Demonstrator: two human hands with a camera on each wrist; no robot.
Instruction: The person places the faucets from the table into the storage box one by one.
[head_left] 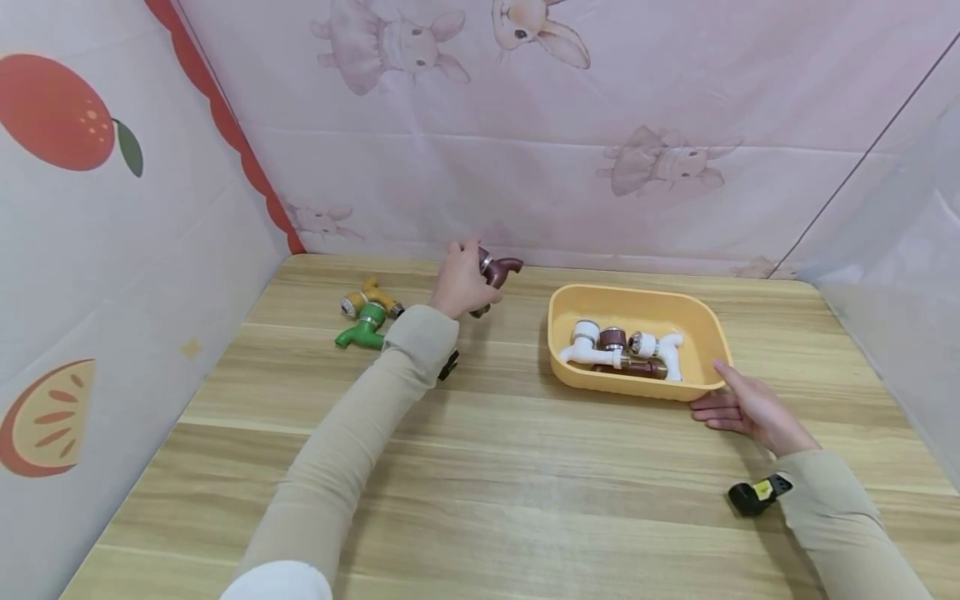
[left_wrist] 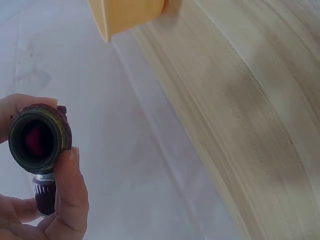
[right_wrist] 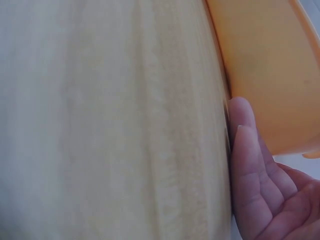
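In the head view my left hand (head_left: 462, 283) grips a dark brown tap (head_left: 501, 271) above the far part of the table. The left wrist view shows the tap's round open pipe end (left_wrist: 36, 142) between finger and thumb, its ribbed handle (left_wrist: 45, 194) below. My right hand (head_left: 757, 408) holds the near right corner of a yellow plastic basin (head_left: 637, 298), thumb at the rim and fingers low against the outer wall. Inside lie white taps (head_left: 588, 343) and a brown tap (head_left: 613, 337), partly overlapping.
On the left of the table (head_left: 487, 500) lie a yellow tap (head_left: 372, 293) and a green tap (head_left: 365, 327), partly behind the left sleeve. Printed cloth walls stand along the back and both sides. A black wrist device (head_left: 757, 494) hangs by the right sleeve.
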